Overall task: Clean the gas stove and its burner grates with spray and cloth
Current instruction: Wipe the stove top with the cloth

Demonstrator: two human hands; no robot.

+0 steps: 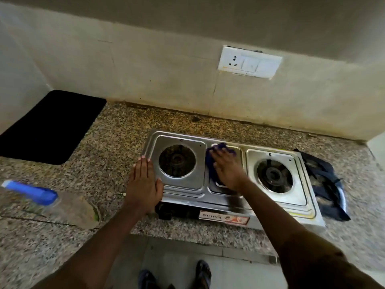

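Note:
A two-burner steel gas stove (277, 207) sits on the speckled granite counter. Both burner openings show without grates on them. My right hand (228, 170) lies flat with straight fingers on a blue cloth (210, 161), pressing it onto the stove's middle strip between the burners. My left hand (143, 182) rests flat on the stove's left edge, fingers straight. The dark burner grates (327, 184) lie stacked on the counter just right of the stove. A spray bottle (52, 203) with a blue head lies on its side at the left.
A black mat (50, 126) covers the counter's back left corner. A white switch and socket plate (250, 62) is on the wall behind the stove. The counter's front edge runs below the stove, with floor tiles and my sandalled feet (203, 274) beneath.

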